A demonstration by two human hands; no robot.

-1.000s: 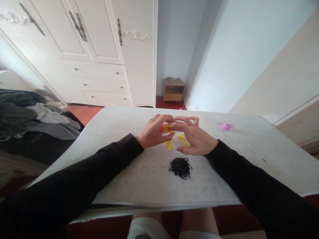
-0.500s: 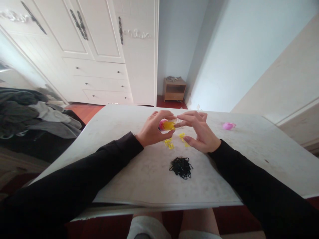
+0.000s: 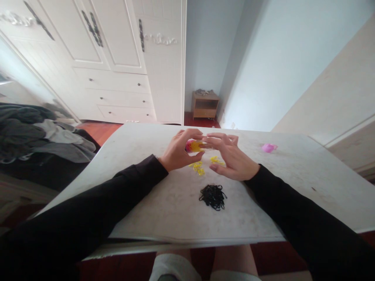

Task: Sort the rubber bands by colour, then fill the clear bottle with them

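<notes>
My left hand is curled around a small clear container that lies on its side. Pink and yellow bands show through its wall, the yellow ones toward the right end. Fingertips of my right hand reach to that right end, one of them apparently at or inside the mouth; the thumb is held apart below. No object is visible between the right fingers. Under the hands lie two loose clusters of yellow rubber bands. Nearer to me sits a heap of black rubber bands.
A pink, bag-like lump rests on the white table to the right. Beyond the far edge stand a white wardrobe and a small wooden nightstand. Dark and grey clothes are piled on the left.
My right hand has shifted slightly left, its fingers further into the container's end. Yellow in the container sits further left, and more of the loose yellow bands show beneath the right hand.
</notes>
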